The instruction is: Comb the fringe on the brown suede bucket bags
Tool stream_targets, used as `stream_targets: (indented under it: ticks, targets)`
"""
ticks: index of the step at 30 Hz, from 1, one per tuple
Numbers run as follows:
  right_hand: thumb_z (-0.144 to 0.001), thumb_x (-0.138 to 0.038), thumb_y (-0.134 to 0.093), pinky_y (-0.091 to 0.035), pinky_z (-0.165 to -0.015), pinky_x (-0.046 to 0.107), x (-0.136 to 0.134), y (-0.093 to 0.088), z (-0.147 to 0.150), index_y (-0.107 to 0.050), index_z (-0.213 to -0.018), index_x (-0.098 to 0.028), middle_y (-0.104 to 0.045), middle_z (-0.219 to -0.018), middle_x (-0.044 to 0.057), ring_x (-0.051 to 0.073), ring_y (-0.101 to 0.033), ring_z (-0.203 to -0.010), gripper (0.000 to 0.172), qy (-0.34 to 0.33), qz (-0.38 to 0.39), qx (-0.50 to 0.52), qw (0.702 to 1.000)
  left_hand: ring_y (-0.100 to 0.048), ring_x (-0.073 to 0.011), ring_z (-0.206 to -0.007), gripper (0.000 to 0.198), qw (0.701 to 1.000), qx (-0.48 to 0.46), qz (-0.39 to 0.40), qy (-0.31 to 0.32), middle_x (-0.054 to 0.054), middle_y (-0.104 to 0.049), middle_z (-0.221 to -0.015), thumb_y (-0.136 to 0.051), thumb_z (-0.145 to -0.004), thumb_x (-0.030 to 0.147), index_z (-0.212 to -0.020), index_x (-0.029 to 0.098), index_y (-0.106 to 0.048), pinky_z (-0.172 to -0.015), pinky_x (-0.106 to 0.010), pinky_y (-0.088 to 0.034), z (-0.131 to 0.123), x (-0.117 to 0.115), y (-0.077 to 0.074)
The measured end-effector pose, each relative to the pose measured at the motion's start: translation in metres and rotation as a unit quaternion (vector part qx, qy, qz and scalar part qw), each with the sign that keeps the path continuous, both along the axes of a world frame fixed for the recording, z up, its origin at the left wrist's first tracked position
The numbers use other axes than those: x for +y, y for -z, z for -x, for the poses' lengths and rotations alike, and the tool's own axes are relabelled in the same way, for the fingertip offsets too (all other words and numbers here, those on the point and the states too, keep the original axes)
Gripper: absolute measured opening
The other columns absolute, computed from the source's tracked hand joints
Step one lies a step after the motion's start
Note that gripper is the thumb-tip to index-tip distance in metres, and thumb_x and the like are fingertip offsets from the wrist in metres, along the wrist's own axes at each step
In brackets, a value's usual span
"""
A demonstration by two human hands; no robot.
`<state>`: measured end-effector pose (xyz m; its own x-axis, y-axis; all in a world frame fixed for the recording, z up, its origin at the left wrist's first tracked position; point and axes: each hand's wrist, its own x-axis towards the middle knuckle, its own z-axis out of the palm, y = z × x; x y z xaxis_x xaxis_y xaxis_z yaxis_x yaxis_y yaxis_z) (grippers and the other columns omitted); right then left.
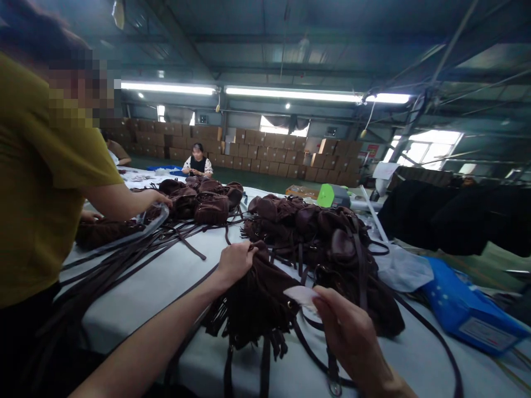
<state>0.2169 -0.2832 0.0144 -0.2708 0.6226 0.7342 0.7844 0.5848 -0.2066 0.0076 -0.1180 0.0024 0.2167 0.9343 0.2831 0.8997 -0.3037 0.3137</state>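
- The left hand (235,262) held the top edge of a dark brown fringed suede bag (257,301), its grip pressed together on the fabric.
- The bag lay on the near middle of the white-covered worktop (166,276).
- The right hand (352,331), near right, pinched a small pale paper tag (302,294) between thumb and fingertips, just beside the bag.
- Status, as judged: the tag was not yet fastened to the bag, so this piece was unfinished.
- Two heaps of similar brown bags lay beyond, one far right (319,226) and one far left (207,202); whether these were finished could not be told.
- A co-worker's hand (154,196) was at the far-left heap, above loose dark brown straps (124,257).
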Motion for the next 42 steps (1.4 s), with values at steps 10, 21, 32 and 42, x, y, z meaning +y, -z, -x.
stream_targets:
  ticks: [10, 21, 32, 42]
  targets:
    - [-0.098, -0.020, -0.036, -0.038, -0.059, 0.027, 0.016, -0.006, 0.002, -0.059, -0.101, -0.020, -0.059, -0.073, 0.002, 0.015, -0.052, -0.062, 0.023, 0.029, -0.002, -0.249, 0.968, -0.069, -0.0259, -0.082, 0.035, 0.994, 0.019, -0.108, 0.008, -0.010, -0.072, -0.085, -0.039, -0.094, 0.045, -0.094, 0.019, -0.063, -0.067, -0.031, -0.045, 0.000, -0.024, -0.069]
    - [-0.096, -0.045, -0.037, -0.033, -0.042, 0.020, 0.008, 0.058, 0.017, -0.052, -0.079, -0.021, -0.049, -0.052, -0.006, 0.010, -0.047, -0.044, 0.033, -0.093, 0.466, 0.041, 0.879, -0.068, -0.0251, -0.086, 0.034, 0.997, 0.005, -0.076, 0.004, -0.011, -0.072, -0.090, -0.041, -0.093, 0.043, -0.092, 0.018, -0.064, -0.068, -0.030, -0.045, 0.010, 0.001, -0.037]
    - [-0.075, -0.064, -0.062, -0.023, -0.031, 0.017, 0.017, 0.067, -0.008, -0.053, -0.069, -0.019, -0.041, -0.044, -0.010, 0.005, -0.032, -0.033, 0.047, -0.073, 0.558, 0.340, 0.753, -0.068, -0.0228, -0.085, 0.029, 0.999, -0.037, -0.002, -0.009, -0.008, -0.071, -0.086, -0.040, -0.095, 0.040, -0.093, 0.020, -0.061, -0.071, -0.029, -0.046, 0.030, 0.029, 0.078]
    - [-0.070, -0.054, -0.074, -0.030, -0.034, 0.016, 0.042, 0.089, 0.017, -0.061, -0.076, -0.017, -0.048, -0.047, -0.007, 0.006, -0.039, -0.035, 0.040, -0.151, 0.507, 0.539, 0.655, -0.056, -0.0175, -0.106, 0.038, 0.851, -0.267, 0.072, 0.447, -0.006, -0.061, -0.117, -0.050, -0.086, 0.026, -0.124, 0.019, -0.048, -0.097, -0.030, -0.043, -0.005, -0.047, 0.065]
